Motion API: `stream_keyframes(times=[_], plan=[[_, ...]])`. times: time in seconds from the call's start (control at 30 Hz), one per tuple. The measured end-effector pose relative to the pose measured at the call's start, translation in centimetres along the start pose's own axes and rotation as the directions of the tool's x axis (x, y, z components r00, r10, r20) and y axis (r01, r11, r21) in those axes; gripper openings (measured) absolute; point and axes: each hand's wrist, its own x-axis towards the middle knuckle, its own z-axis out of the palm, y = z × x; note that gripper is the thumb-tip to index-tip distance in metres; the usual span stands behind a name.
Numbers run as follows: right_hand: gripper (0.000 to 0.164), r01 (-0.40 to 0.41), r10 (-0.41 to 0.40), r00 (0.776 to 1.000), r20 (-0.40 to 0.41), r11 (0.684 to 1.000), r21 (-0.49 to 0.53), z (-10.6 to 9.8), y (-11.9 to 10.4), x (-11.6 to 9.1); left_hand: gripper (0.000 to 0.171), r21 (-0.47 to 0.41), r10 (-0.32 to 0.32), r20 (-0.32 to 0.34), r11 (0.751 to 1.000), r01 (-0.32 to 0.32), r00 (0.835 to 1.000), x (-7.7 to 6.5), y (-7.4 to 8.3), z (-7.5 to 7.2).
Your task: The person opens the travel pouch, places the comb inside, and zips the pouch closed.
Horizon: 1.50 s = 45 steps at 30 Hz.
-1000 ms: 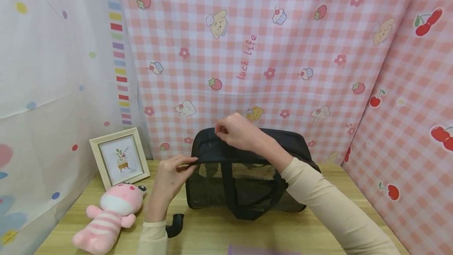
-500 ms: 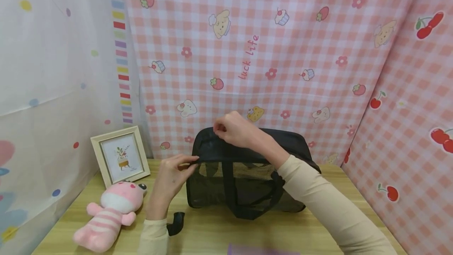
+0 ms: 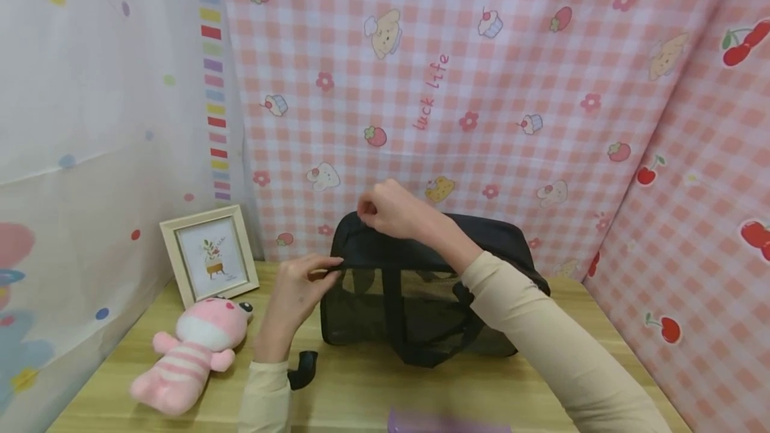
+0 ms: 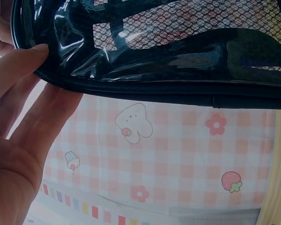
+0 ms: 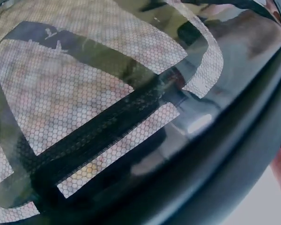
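A black bag (image 3: 361,313) with see-through mesh and clear plastic panels and a hanging strap handle lies on the table. My left hand (image 3: 301,289) pinches its left end at the top edge. In the left wrist view the thumb of that left hand (image 4: 16,112) lies over the shiny plastic corner, with fingers behind it. My right hand (image 3: 391,209) reaches across the bag, fingertips curled together at the far left of its top edge; what exactly they pinch is hidden. Mesh and the dark rounded edge of the bag (image 5: 210,159) fill the right wrist view.
A pink and white plush toy (image 3: 195,356) lies at the left, in front of a cream picture frame (image 3: 210,252). A short bent black piece (image 3: 303,370) shows beside my left wrist. Part of a purple object (image 3: 445,423) shows at the front edge.
My right hand has shifted slightly left along the bag's far edge. My left hand stays at the same corner. The whole head view has moved a little.
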Motion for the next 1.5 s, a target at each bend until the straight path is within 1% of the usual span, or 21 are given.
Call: stream_keyframes(times=[0.23,0.37,0.53,0.67,0.9,1.13,1.33,1.4,1.5], plan=[[0.014,-0.014,0.013,0.999,0.031,1.0,0.01,0.2,-0.6,1.1,0.022,-0.005,-0.028,0.007,1.0,0.028,1.0,0.0,0.1,-0.3],[0.014,-0.028,0.028,0.999,0.038,1.0,-0.004,0.5,-0.9,1.5,0.021,-0.003,-0.034,0.014,0.999,0.034,0.999,0.1,0.2,-0.3],[0.014,-0.023,0.025,0.998,0.055,0.999,-0.027,0.8,-1.4,1.8,0.021,0.0,-0.045,0.025,0.999,0.045,0.999,0.1,0.4,-0.3],[0.013,-0.024,0.026,0.998,0.05,0.999,-0.042,1.2,-1.6,2.1,0.02,-0.002,-0.044,0.032,0.999,0.044,0.999,0.2,0.4,-0.3],[0.012,-0.019,0.021,0.998,0.053,0.999,-0.031,1.8,-1.8,2.4,0.02,-0.012,-0.026,0.032,1.0,0.026,0.999,0.1,0.3,-0.4],[0.014,-0.019,0.02,0.998,0.065,1.0,-0.015,2.0,-1.8,2.6,0.02,-0.014,-0.029,0.029,0.999,0.029,0.999,0.0,0.2,-0.2],[0.013,-0.051,0.049,0.997,0.067,0.998,0.023,1.4,-1.2,1.9,0.02,-0.009,-0.034,0.031,0.999,0.034,0.999,0.0,0.1,0.0],[0.013,-0.057,0.054,0.998,0.043,0.997,0.056,0.9,-0.9,1.2,0.02,-0.01,-0.037,0.032,0.999,0.037,0.999,0.0,0.1,0.0],[0.014,-0.06,0.063,0.998,-0.012,0.989,0.131,-0.1,-0.5,-0.4,0.021,-0.014,-0.034,0.027,0.999,0.035,0.999,0.0,0.0,-0.2]])
